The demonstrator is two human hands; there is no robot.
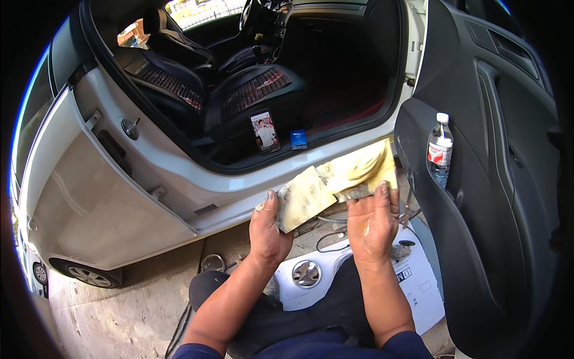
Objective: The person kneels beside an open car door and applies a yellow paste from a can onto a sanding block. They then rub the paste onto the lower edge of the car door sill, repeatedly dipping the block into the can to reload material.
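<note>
My left hand (266, 230) is closed on a flat, putty-smeared spreader (304, 202), with the thumb lying on its upper face. In my right hand (375, 228) is a second flat plate (353, 194), gripped at its near edge with the thumb on top. A thick heap of pale yellow putty (366, 166) covers much of that plate. The two pieces meet at the spreader's far right edge, in front of the white car's sill. Dried putty marks both hands. The undersides of both pieces are hidden.
The car's open front door (478, 179) stands at my right, a water bottle (440, 149) in its pocket. A phone (265, 131) and a small blue box (298, 139) rest by the seat. Below lie a white sheet (421, 287), a shiny round lid (306, 274) and cables.
</note>
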